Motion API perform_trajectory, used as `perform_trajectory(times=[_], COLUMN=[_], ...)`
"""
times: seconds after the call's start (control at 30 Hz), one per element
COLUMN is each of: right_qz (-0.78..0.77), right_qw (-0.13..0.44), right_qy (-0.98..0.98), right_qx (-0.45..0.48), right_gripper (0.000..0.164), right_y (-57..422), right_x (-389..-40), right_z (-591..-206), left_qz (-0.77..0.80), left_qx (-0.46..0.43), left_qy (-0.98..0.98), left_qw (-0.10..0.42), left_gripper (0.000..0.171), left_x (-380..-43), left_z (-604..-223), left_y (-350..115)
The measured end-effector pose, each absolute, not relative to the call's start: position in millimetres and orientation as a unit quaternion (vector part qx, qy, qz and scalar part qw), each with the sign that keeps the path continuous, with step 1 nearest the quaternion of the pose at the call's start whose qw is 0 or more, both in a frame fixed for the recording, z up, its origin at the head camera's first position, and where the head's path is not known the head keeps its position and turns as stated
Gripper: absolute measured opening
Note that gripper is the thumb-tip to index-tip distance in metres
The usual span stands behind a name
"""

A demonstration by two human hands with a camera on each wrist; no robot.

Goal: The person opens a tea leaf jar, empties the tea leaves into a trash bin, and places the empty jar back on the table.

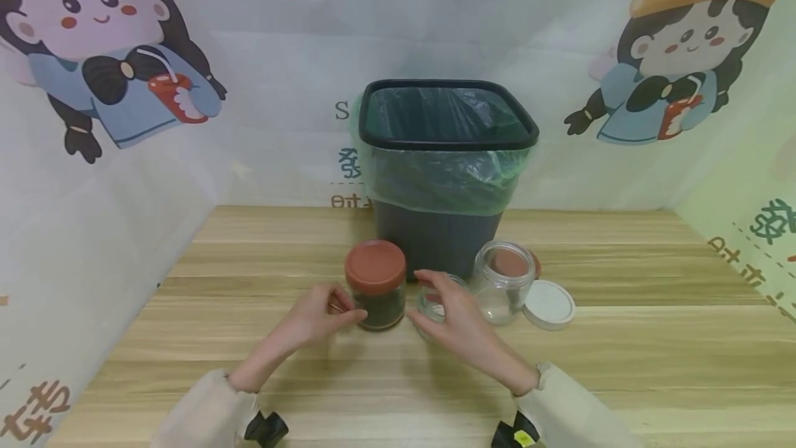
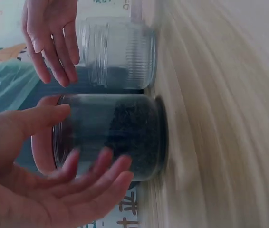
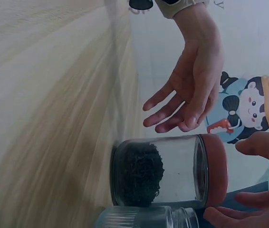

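A glass jar (image 1: 381,306) with a reddish-brown lid (image 1: 375,267) stands upright on the table, dark shredded leaves (image 3: 139,171) in its lower half. My left hand (image 1: 326,314) is at the jar's left side, thumb and fingers spread and loosely bent. A gap shows between this hand and the jar in the right wrist view. To the jar's right is my right hand (image 1: 454,320), fingers loosely extended, holding nothing. It partly hides a small ribbed glass jar (image 1: 429,306) without a lid, also seen beside the leaf jar (image 2: 110,133) in the left wrist view.
A larger lidless glass jar (image 1: 502,289) stands at the right, a reddish lid (image 1: 537,265) partly hidden behind it. Beside it lies a white lid (image 1: 550,303). Behind the jars is a dark bin (image 1: 435,234) with a green liner (image 1: 448,182). Printed cloth walls (image 1: 280,88) surround the wooden table (image 1: 622,351).
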State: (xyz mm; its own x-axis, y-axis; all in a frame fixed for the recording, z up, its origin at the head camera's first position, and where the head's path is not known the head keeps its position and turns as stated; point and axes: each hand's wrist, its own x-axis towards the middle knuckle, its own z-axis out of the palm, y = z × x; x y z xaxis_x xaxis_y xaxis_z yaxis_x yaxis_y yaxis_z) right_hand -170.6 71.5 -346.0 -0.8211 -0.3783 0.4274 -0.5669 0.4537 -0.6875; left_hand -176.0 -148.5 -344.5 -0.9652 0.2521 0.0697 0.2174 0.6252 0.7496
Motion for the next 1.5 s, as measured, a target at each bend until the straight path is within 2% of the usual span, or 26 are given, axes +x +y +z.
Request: perform_trajectory(times=[0.13,0.27,0.4,0.6,0.97,1.3,1.5], right_qz=[0.427,0.405,0.391,0.406,0.403,0.392,0.426], right_qw=[0.086,0.056,0.043,0.033,0.058,0.056,0.037], right_qy=[-0.864,-0.884,-0.893,-0.888,-0.885,-0.888,-0.867], right_qx=[0.253,0.226,0.217,0.211,0.227,0.235,0.256], right_gripper=[0.063,0.075,0.081,0.090,0.078,0.080,0.080], right_y=[62.2,54.7,48.7,38.9,37.8,42.4,48.7], right_x=[-177.0,-183.5,-190.8,-199.7,-199.5,-186.7,-180.6], right_z=[-342.4,-341.0,-341.2,-338.9,-340.7,-342.5,-347.6], left_qz=[0.436,0.440,0.452,0.469,0.476,0.476,0.468], left_qx=[0.080,0.091,0.127,0.165,0.159,0.245,0.261], left_qy=[0.896,0.893,0.883,0.867,0.864,0.844,0.844], left_qw=[0.008,-0.004,-0.012,-0.025,-0.031,-0.022,-0.023], left_gripper=[0.050,0.082,0.094,0.093,0.087,0.085,0.085], left_x=[-179.8,-186.5,-194.5,-203.3,-206.4,-201.2,-195.4], left_z=[-343.8,-347.7,-351.9,-356.6,-359.0,-363.2,-362.5], left_y=[-146.9,-144.7,-142.4,-141.0,-139.3,-147.4,-147.0])
